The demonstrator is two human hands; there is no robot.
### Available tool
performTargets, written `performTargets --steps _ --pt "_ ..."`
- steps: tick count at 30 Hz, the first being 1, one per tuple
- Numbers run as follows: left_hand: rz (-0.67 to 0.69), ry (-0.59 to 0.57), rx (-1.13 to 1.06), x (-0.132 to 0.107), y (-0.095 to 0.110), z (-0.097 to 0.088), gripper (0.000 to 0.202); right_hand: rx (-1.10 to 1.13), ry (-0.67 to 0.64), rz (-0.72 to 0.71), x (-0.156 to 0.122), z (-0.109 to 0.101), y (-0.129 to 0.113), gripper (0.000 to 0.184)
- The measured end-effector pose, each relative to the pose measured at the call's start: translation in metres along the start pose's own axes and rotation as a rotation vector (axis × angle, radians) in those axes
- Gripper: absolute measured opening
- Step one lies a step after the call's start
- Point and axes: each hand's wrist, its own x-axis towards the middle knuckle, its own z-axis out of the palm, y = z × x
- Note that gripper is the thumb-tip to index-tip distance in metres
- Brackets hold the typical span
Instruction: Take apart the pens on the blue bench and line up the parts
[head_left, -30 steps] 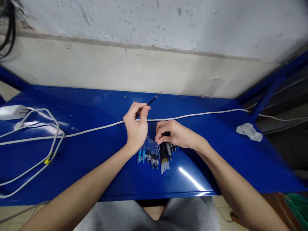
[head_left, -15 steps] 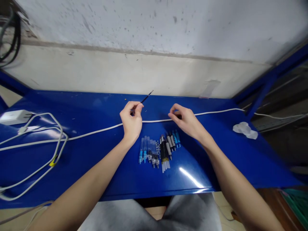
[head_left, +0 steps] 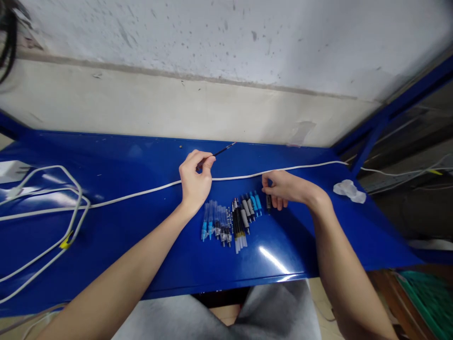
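Note:
My left hand is shut on a slim black pen, whose pointed end sticks out past the fingers toward the wall. It rests just behind a white cable, over which my wrist passes. Below the cable lies a tight group of several clear, blue and black pens, side by side. My right hand is to the right of that group, fingers loosely curled. A small dark pen part stands out just under those fingertips, and the hand does not seem to grip it.
All this lies on a glossy blue metal bench against a pale wall. Looped white cables and a white power adapter sit at the left. Crumpled white plastic lies at the right, near the blue steel frame.
My right hand has moved right and toward me, and the small dark part now shows at the group's right end. My left hand still holds the pen. The view has shifted slightly.

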Motion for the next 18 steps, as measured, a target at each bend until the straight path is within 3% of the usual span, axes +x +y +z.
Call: performTargets --steps 5,12,18 --pt "-0.002 -0.021 -0.023 0.000 0.000 0.000 0.014 0.044 -0.123 -0.131 0.001 -0.004 0.000 0.010" --pt "0.109 -0.094 -0.035 -0.002 0.003 0.000 0.013 0.234 -0.265 -0.429 0.011 -0.008 0.007 0.006" --pt "0.157 -0.122 -0.034 -0.004 0.007 0.000 0.014 0.611 0.068 -0.605 0.025 0.004 0.000 0.018"
